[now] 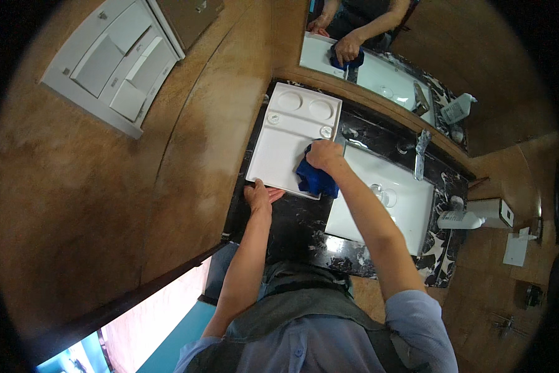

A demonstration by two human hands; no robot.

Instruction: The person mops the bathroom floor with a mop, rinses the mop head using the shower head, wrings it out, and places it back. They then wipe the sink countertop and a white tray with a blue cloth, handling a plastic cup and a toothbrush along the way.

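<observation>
A white tray (273,149) with round recesses at its far end lies on the black marbled counter, left of the sink. My left hand (259,195) grips the tray's near left corner, the thumb at the edge and the fingers stretched beneath the rim. At the tray's right side, my right hand (325,154) is closed on a bunched dark blue cloth (316,178). Part of the cloth rests on the tray and part hangs over its right edge. Two small round white pieces (326,132) sit in the tray, one on each side.
A white basin (391,196) with a chrome tap (422,152) is set into the counter (292,227). Right of it stand a white bottle (460,220) and a white box (494,212). Behind runs a mirror (478,68). A white wall unit (114,65) hangs at upper left.
</observation>
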